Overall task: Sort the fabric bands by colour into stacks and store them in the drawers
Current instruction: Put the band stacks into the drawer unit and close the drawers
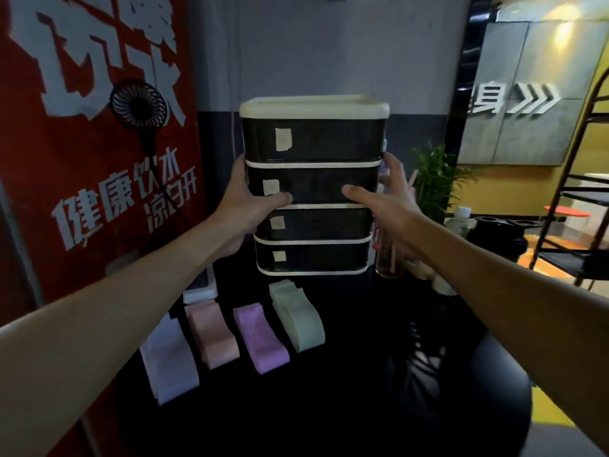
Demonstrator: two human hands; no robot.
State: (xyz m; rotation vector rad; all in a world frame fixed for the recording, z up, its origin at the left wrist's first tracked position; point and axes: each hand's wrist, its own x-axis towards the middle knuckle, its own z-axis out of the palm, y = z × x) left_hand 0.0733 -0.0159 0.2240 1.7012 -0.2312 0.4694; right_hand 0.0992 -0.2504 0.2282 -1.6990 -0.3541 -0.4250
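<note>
Four-drawer black plastic cabinet with cream frame (313,179), one unit, upright at the back of the dark bench (346,374).
Left hand (244,206) and right hand (385,199) each clasp one side of the cabinet, thumbs on the second drawer front. Four folded fabric stacks lie in a row before it: white stack (169,361), pink stack (212,334), purple stack (260,341), pale green stack (296,315). Their long axes point toward the cabinet.

A red banner (82,159) with big white characters covers the left wall, a small black fan (138,105) hanging against it. Straight ahead is a plain grey wall (313,44). To the right, a green plant (435,179), a grey arrow sign (527,100) catching warm yellow light, and a dark metal rack (580,192). The table (346,374) is black.
</note>
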